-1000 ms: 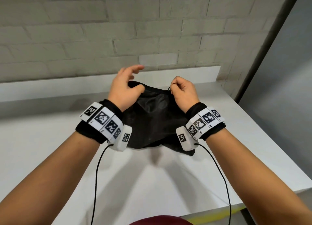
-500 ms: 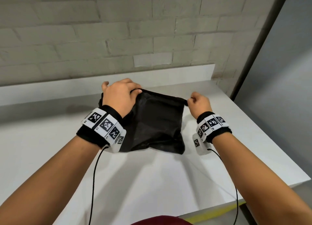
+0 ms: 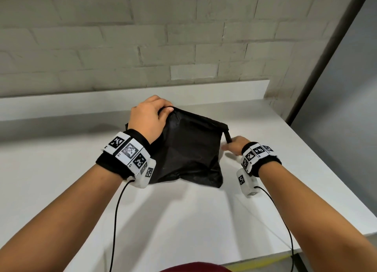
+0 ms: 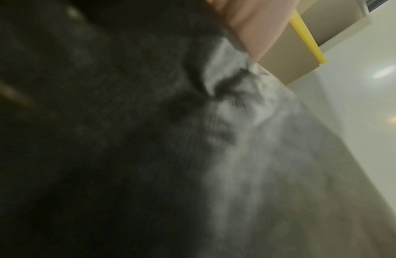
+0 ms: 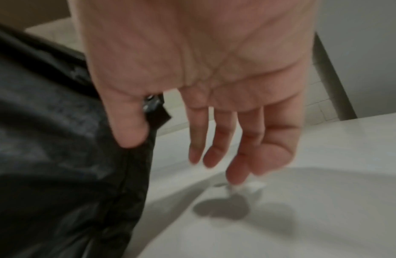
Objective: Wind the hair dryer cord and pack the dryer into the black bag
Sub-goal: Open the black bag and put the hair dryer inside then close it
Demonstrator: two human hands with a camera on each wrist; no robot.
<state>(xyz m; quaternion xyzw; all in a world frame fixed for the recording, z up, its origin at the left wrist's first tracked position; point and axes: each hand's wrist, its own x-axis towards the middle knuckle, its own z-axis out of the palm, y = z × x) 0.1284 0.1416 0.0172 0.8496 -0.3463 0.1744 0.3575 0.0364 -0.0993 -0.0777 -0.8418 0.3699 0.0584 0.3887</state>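
Left hand [image 3: 148,116] grips black bag [image 3: 189,149] top edge — right hand [image 5: 192,87] relaxed beside its corner.

Setting, as I see it remotely: plain utility or test room, exact kind unclear. White surface [image 3: 183,220] with low upstand, grey painted brick wall [image 3: 142,37], grey partition [image 3: 350,88] at right, yellow edge strip [image 3: 265,260].

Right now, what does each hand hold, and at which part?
The left hand grips the black bag at its top left corner. The right hand holds nothing; its fingers hang straight beside the bag's right edge.
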